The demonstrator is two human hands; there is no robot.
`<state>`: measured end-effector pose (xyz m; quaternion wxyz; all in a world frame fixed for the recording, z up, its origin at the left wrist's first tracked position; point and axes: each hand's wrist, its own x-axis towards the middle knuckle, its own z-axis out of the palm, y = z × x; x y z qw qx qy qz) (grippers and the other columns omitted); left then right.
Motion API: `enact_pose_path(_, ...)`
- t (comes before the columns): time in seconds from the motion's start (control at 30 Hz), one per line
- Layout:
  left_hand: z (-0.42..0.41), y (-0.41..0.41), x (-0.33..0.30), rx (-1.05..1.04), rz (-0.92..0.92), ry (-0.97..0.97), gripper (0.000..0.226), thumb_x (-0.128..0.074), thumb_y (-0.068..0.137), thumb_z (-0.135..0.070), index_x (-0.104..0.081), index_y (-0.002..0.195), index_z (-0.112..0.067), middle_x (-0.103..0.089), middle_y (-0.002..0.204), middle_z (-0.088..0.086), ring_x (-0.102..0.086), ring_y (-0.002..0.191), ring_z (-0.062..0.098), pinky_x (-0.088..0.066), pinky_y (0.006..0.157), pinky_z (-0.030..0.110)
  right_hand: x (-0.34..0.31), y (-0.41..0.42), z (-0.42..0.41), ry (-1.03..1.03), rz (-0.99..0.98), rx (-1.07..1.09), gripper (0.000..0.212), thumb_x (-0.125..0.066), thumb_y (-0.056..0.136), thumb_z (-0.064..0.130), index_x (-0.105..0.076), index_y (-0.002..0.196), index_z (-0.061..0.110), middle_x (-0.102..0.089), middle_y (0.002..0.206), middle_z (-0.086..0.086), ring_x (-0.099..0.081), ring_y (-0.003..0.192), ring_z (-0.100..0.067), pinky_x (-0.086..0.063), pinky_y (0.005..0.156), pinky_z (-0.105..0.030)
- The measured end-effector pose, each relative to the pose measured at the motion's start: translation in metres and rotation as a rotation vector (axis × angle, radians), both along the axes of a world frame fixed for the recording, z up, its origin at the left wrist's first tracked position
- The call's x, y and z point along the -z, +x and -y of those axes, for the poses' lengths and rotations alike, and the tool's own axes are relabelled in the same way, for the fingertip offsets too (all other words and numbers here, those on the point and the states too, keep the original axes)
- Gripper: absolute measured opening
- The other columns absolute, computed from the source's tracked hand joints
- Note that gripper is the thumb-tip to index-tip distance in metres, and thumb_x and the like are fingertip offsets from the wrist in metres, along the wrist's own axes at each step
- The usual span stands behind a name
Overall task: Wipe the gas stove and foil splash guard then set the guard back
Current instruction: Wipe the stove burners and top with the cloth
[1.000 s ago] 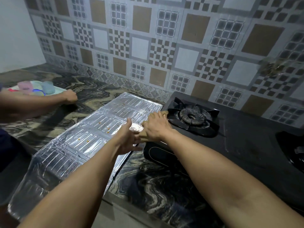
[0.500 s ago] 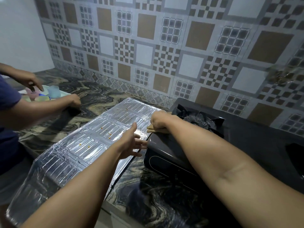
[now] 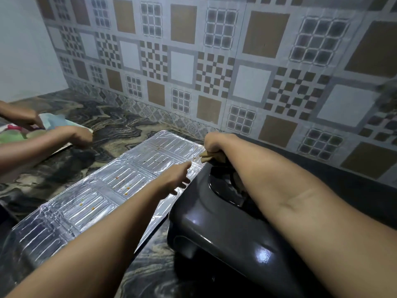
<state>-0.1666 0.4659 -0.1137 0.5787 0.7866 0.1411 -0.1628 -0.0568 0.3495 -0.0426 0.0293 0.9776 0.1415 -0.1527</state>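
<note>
Foil splash guard (image 3: 103, 194) lies flat on the marble counter (image 3: 120, 127), under and to the left of my left hand (image 3: 175, 179). This hand hovers just above the right edge of the guard with the fingers stretched out and a little apart; it holds nothing, and I cannot tell if the fingertips touch the foil. On the foil, to the left of this hand, there are some small orange crumbs (image 3: 125, 188) between the pressed ridges.

Beyond my left hand and a little to the right is my right hand (image 3: 212, 144). Its fingers are curled tightly around a yellowish cloth (image 3: 205, 157), and a piece of the cloth comes out below the fist. The fist sits at the far left corner of the gas stove (image 3: 217, 229), just beside the far right corner of the guard. Whether the cloth presses on the stove or on the foil there, I cannot tell. The stove is dark and shiny; it is under my right forearm, and its left side is just beside the right edge of the guard. Part of the burner area (image 3: 225, 186) shows below my right wrist, but my arm hides most of it.

Far to the left of my hands, another person's two hands (image 3: 81, 136) are busy with something at a tray of coloured things (image 3: 12, 134) on the same counter. Behind everything stands the patterned tile wall (image 3: 214, 67).
</note>
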Motion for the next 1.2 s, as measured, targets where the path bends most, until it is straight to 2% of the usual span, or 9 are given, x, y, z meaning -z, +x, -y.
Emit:
enact_pose_path(0.13, 0.023, 0.026, -0.010, 0.018, 0.113, 0.100, 0.049, -0.037, 0.096, -0.052, -0.054, 0.121, -0.013, -0.055, 0.126, 0.011, -0.053, 0.111, 0.027, -0.038, 0.085, 0.034, 0.009, 0.045, 0.016, 0.031, -0.007, -0.029, 0.027, -0.046, 0.093, 0.005, -0.062, 0.114, -0.001, -0.061, 0.126, -0.018, -0.059, 0.112, -0.032, -0.049, 0.092, -0.036)
enact_pose_path(0.27, 0.047, 0.052, -0.014, 0.051, 0.198, 0.196, 0.043, -0.038, 0.091, -0.051, -0.059, 0.095, -0.014, -0.056, 0.110, 0.011, -0.053, 0.102, 0.026, -0.038, 0.088, 0.035, 0.010, 0.070, 0.035, 0.026, -0.013, -0.012, 0.028, -0.045, 0.094, 0.003, -0.061, 0.115, -0.005, -0.063, 0.120, -0.017, -0.060, 0.100, -0.031, -0.049, 0.086, -0.035)
enact_pose_path(0.43, 0.075, 0.076, -0.015, 0.050, 0.262, 0.485, 0.060, -0.030, 0.097, -0.047, -0.057, 0.119, 0.002, -0.056, 0.128, 0.025, -0.052, 0.119, 0.037, -0.040, 0.095, 0.039, 0.023, 0.107, 0.069, 0.047, -0.002, -0.032, 0.031, -0.044, 0.097, 0.009, -0.060, 0.122, 0.000, -0.060, 0.128, -0.018, -0.057, 0.114, -0.033, -0.047, 0.096, -0.034)
enact_pose_path(0.5, 0.085, 0.084, -0.018, 0.067, 0.306, 0.566, 0.060, -0.031, 0.097, -0.048, -0.050, 0.128, 0.000, -0.049, 0.137, 0.023, -0.047, 0.126, 0.037, -0.038, 0.103, 0.043, 0.024, 0.109, 0.085, 0.122, -0.007, 0.003, 0.039, -0.031, 0.104, 0.016, -0.049, 0.133, -0.002, -0.049, 0.139, -0.024, -0.047, 0.126, -0.036, -0.038, 0.104, -0.035)
enact_pose_path(0.57, 0.094, 0.091, -0.019, 0.129, 0.345, 0.642, 0.062, -0.031, 0.096, -0.050, -0.039, 0.139, -0.006, -0.037, 0.148, 0.019, -0.040, 0.133, 0.037, -0.033, 0.108, 0.049, 0.028, 0.108, 0.103, 0.094, -0.024, -0.018, 0.052, -0.023, 0.106, 0.031, -0.025, 0.149, 0.002, -0.020, 0.157, -0.023, -0.019, 0.145, -0.037, -0.017, 0.117, -0.043)
enact_pose_path(0.67, 0.103, 0.094, -0.018, 0.247, 0.352, 0.775, 0.062, -0.027, 0.100, -0.048, -0.015, 0.153, -0.019, -0.007, 0.162, 0.013, -0.021, 0.145, 0.033, -0.021, 0.114, 0.056, 0.034, 0.110, 0.131, 0.069, -0.008, -0.069, 0.061, -0.023, 0.102, 0.048, -0.008, 0.155, 0.023, 0.008, 0.163, -0.013, 0.008, 0.149, -0.035, -0.001, 0.118, -0.057)
enact_pose_path(0.9, 0.106, 0.090, -0.019, 0.321, 0.491, 0.934, 0.058, -0.024, 0.102, -0.045, -0.015, 0.154, -0.021, -0.006, 0.163, 0.003, -0.016, 0.148, 0.023, -0.020, 0.114, 0.057, 0.044, 0.102, 0.187, 0.107, -0.008, 0.030, 0.055, -0.020, 0.104, 0.045, -0.019, 0.153, 0.023, -0.002, 0.163, -0.010, 0.000, 0.149, -0.034, -0.001, 0.113, -0.064)
enact_pose_path(1.03, 0.107, 0.092, -0.020, 0.322, 0.461, 0.951, 0.067, -0.025, 0.096, -0.060, -0.025, 0.151, -0.022, -0.008, 0.163, -0.002, -0.009, 0.149, 0.018, -0.013, 0.115, 0.060, 0.044, 0.108, 0.169, 0.181, -0.009, -0.028, 0.052, -0.023, 0.105, 0.039, -0.028, 0.148, 0.012, -0.024, 0.155, -0.016, -0.026, 0.142, -0.032, -0.022, 0.116, -0.051)
enact_pose_path(1.2, 0.104, 0.095, -0.016, 0.337, 0.376, 0.970, 0.063, -0.021, 0.094, -0.065, -0.038, 0.141, -0.028, -0.007, 0.163, 0.000, -0.008, 0.150, 0.025, -0.011, 0.113, 0.066, 0.046, 0.104, 0.191, 0.205, -0.066, -0.080, 0.056, -0.024, 0.104, 0.042, -0.022, 0.153, 0.013, -0.021, 0.158, -0.014, -0.020, 0.146, -0.032, -0.015, 0.120, -0.044)
